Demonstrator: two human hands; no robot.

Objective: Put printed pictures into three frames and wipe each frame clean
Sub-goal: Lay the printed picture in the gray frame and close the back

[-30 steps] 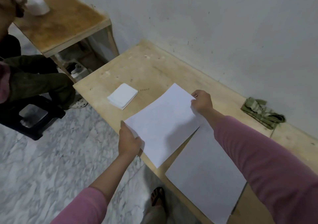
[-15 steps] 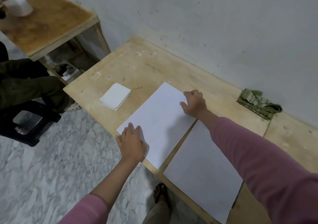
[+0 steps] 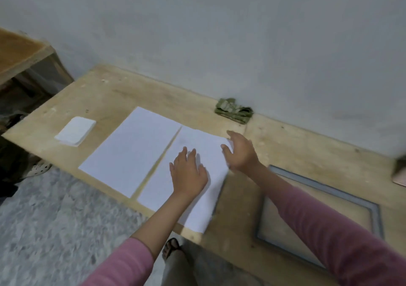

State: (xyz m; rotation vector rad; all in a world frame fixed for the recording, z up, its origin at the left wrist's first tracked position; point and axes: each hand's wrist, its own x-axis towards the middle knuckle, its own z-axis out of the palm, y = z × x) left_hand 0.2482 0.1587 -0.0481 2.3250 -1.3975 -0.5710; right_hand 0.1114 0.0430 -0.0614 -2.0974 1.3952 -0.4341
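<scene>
The frame (image 3: pixel 325 206), grey and lying flat on the wooden surface (image 3: pixel 285 140), is sitting nearest, right of the right sheet (image 3: pixel 197 206). The left hand (image 3: pixel 189 173) is pressing flat on this sheet, fingers spread. The right hand (image 3: pixel 240 151) is touching its right edge, fingers wide. Farther left are lying another sheet (image 3: pixel 134 151) and a white folded cloth (image 3: pixel 75 130).
</scene>
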